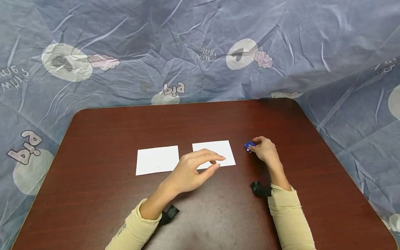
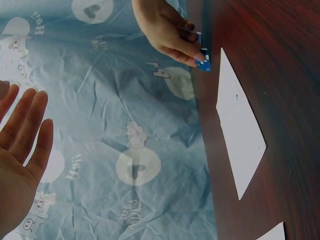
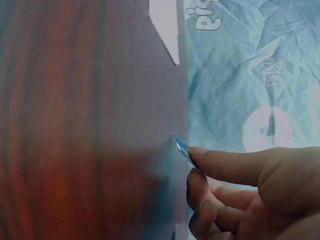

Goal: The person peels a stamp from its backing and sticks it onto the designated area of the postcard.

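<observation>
My right hand (image 1: 265, 150) pinches a small, thin blue packet with white marks (image 1: 249, 146) between thumb and fingers, right of two white sheets. In the right wrist view the packet (image 3: 183, 149) sticks out past the thumb tip; its far side is hidden by the fingers. My left hand (image 1: 191, 171) is held above the table, its fingers gently bent and the thumb apart, with nothing in its grasp. From the head it partly covers the right-hand white sheet (image 1: 215, 147). The left-hand white sheet (image 1: 157, 159) lies flat beside it.
Both sheets lie on a dark reddish-brown table (image 1: 218, 222). A sliver of something blue (image 3: 176, 233) shows below the right hand in the right wrist view. Behind the table hangs a wrinkled blue-grey printed cloth (image 1: 140, 41). Black wrist devices sit at both cuffs.
</observation>
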A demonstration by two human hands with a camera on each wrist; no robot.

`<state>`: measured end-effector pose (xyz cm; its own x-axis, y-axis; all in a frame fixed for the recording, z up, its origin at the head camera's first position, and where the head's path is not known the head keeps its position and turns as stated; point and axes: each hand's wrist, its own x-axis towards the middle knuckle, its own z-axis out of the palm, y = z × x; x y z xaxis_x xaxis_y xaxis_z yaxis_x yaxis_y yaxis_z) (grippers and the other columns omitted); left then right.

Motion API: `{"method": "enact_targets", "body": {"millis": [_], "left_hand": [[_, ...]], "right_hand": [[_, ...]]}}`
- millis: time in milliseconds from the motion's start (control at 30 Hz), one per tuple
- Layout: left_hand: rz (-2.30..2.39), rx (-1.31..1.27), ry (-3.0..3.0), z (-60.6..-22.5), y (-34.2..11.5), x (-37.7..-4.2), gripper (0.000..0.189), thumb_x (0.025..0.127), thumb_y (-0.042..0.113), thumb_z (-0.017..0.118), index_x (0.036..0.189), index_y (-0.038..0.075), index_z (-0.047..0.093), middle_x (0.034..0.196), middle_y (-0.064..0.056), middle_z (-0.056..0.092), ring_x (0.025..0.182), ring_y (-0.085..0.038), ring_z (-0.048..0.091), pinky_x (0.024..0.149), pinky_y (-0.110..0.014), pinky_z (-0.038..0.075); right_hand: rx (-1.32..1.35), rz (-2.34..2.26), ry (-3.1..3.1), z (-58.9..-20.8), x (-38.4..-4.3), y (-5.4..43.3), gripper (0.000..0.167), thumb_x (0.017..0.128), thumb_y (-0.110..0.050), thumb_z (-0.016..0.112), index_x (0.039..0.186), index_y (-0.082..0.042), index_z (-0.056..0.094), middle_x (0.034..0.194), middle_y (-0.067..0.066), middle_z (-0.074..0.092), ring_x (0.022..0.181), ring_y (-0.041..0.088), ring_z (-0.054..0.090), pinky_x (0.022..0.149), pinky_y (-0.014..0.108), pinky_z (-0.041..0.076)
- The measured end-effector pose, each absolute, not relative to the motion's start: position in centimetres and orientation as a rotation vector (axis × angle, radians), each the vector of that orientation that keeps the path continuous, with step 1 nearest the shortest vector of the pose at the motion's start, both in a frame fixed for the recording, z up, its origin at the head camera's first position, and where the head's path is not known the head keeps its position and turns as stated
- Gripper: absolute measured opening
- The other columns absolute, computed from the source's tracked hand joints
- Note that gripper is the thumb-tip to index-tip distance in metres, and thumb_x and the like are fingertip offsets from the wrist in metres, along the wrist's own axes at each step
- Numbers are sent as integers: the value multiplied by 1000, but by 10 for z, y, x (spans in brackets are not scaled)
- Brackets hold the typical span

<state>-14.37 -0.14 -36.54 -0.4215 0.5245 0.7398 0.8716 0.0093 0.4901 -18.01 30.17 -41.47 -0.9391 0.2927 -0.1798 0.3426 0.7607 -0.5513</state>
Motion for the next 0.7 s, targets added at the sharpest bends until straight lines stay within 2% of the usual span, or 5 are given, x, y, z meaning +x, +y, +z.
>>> {"method": "enact_targets", "body": {"millis": [200, 400, 600, 700], "left_hand": [[-1413, -1426, -1965, -369, -2, -148, 20, 89, 6, 63, 108, 9, 69, 99, 2, 68, 85, -3, 61, 77, -22, 49], [-1500, -1344, -1998, -371, -6, -155, 20, 88, 3, 64, 107, 8, 69, 98, 0, 69, 84, -8, 61, 72, -29, 51], [-1503, -1231, -2063, -373, -7, -158, 17, 90, 5, 63, 105, 8, 70, 97, 1, 69, 81, -6, 58, 73, -24, 48], [-1490, -1188, -2091, -373, -6, -159, 17, 91, 6, 62, 105, 8, 70, 96, 1, 69, 80, -5, 58, 71, -25, 49]], "right_hand": [[414, -1049, 2875, -399, -174, 292, 37, 92, -19, 65, 120, 5, 58, 99, 19, 60, 86, 29, 54, 67, 33, 43], [193, -1268, 2858, -375, -163, 268, 32, 91, -16, 66, 112, 8, 61, 89, 13, 60, 76, 21, 51, 59, 25, 41], [41, -1325, 2877, -356, -152, 248, 25, 90, -13, 68, 106, 5, 64, 81, 9, 60, 70, 19, 50, 55, 22, 41], [-38, -1377, 2852, -350, -146, 241, 24, 88, -11, 69, 106, 4, 65, 81, 9, 61, 69, 21, 52, 56, 22, 42]]}}
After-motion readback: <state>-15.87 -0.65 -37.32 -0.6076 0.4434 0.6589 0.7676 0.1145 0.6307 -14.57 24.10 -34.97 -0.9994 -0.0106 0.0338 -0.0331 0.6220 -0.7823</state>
